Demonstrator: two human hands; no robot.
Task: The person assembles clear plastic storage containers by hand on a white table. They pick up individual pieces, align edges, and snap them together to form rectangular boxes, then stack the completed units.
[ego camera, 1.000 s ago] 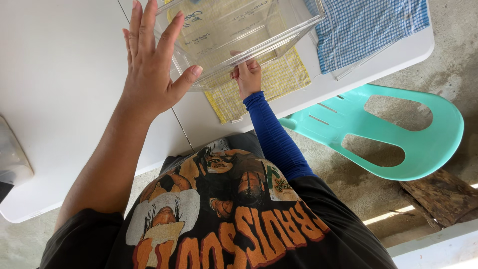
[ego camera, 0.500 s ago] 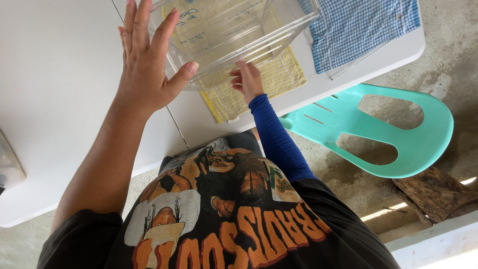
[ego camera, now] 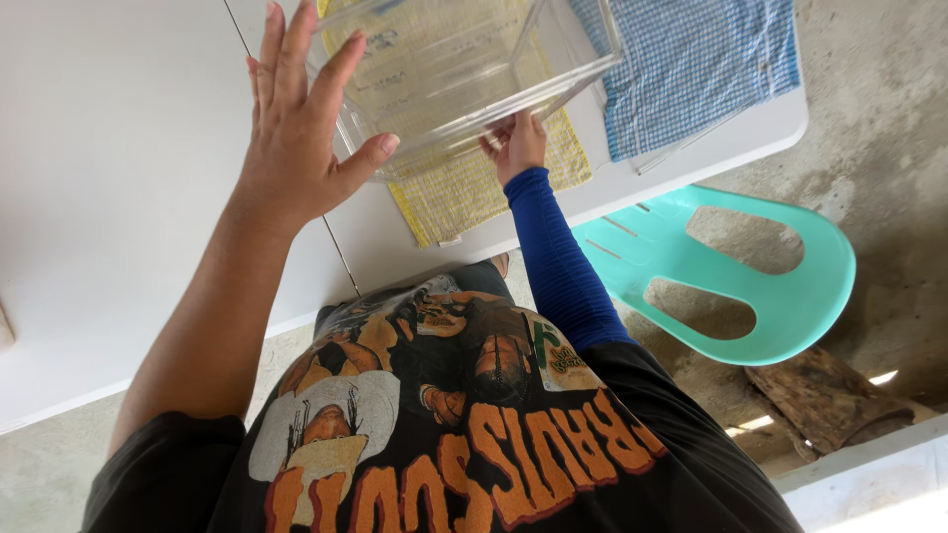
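A: Where is your left hand (ego camera: pixel 296 148) now?

B: It is in the upper left of the frame. Your bare forearm rises from the lower left, and the palm lies flat against the left wall of the clear plastic container (ego camera: pixel 464 74). The fingers (ego camera: pixel 281 59) are stretched out and point up, a little spread, and the thumb presses at the lower corner of the container. So the hand is not closed around it; it only supports the side.

A: And your right hand (ego camera: pixel 515 146)?

B: It is at the upper centre, under the bottom edge of the container. The arm wears a blue sleeve (ego camera: pixel 558 266) and reaches up from your chest. The fingers are curled against the lower rim, but the transparent wall partly hides them, so I cannot tell how tightly they hold.

A: Where is the container?

B: At the top centre, between both hands, tilted, above the white worktop (ego camera: pixel 118 197). Through it and under it you see a yellow checked cloth (ego camera: pixel 464 197). A blue checked cloth (ego camera: pixel 691 69) lies at the upper right. A turquoise plastic chair (ego camera: pixel 770 296) stands at the right, on the concrete floor (ego camera: pixel 889 178).
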